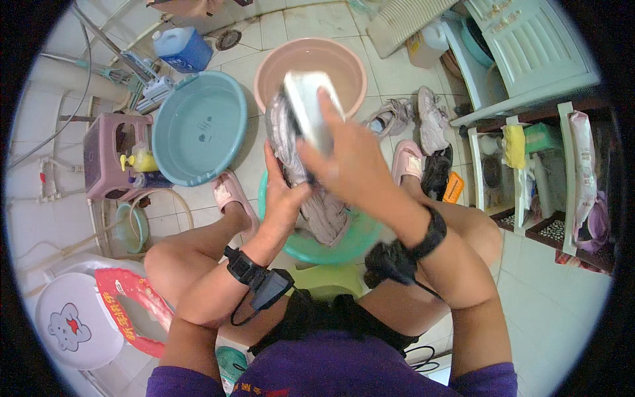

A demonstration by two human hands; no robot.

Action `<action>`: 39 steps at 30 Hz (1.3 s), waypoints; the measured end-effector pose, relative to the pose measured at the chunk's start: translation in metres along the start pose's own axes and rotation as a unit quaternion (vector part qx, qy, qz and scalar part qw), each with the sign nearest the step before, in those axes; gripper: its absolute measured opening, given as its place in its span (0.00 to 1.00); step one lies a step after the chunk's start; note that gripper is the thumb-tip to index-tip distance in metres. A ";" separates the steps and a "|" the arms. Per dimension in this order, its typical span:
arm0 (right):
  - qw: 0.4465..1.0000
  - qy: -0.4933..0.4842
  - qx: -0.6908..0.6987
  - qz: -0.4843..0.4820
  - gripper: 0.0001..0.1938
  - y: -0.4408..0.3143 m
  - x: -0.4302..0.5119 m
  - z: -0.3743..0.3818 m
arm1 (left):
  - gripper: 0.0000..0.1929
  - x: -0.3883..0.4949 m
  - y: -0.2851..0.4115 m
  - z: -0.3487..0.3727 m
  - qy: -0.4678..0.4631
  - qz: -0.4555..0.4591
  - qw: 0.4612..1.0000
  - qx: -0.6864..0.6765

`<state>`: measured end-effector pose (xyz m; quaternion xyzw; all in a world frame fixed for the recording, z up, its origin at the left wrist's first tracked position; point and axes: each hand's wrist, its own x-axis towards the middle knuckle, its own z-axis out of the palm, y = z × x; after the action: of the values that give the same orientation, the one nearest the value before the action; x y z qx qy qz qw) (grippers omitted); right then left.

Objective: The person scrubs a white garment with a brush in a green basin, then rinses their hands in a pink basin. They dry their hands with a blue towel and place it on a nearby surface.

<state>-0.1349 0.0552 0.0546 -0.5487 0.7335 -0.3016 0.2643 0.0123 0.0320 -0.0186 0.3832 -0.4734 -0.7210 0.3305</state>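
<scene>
My left hand (283, 198) holds a grey-beige shoe (320, 213) from the left side, above a green basin (317, 253) between my knees. In my right hand (342, 149) is a white scrubbing brush (310, 101), blurred, against the side of the shoe; its bristles are hard to make out. Just beyond stands a pink basin (342, 54) with cloudy liquid in it. A blue-green basin (201, 129) rests at the left, tilted towards me. More grey shoes (430, 119) lie on the floor to the right of the pink basin.
At the left are a pink stool (106, 154), pump bottles (144, 161) and a blue jug (183, 49). Open shelves (518, 173) and a washboard (402, 25) stand at the right. An orange brush (452, 188) lies beside black footwear (436, 171). Pink slippers (233, 198) are on my feet.
</scene>
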 end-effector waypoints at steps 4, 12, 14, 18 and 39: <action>0.995 -0.011 0.073 0.066 0.38 0.001 0.018 -0.012 | 0.54 0.008 0.002 -0.004 0.001 -0.004 0.998 0.063; 0.991 -0.020 0.124 0.036 0.40 0.013 0.014 0.011 | 0.53 0.015 0.001 -0.014 0.009 0.011 0.997 0.076; 0.995 0.046 0.087 0.013 0.40 0.029 0.037 0.001 | 0.55 0.011 0.000 -0.010 -0.012 0.051 0.977 0.206; 0.981 -0.004 0.177 0.074 0.38 0.029 0.015 0.001 | 0.57 0.019 0.012 -0.018 -0.016 0.056 0.971 0.231; 0.921 -0.004 0.389 -0.014 0.40 0.025 -0.012 0.007 | 0.59 0.027 0.033 -0.001 0.084 0.230 0.915 0.320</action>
<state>-0.1424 0.0710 0.0324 -0.4140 0.5493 -0.5649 0.4557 0.0039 -0.0018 0.0054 0.4081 -0.7242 -0.4008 0.3853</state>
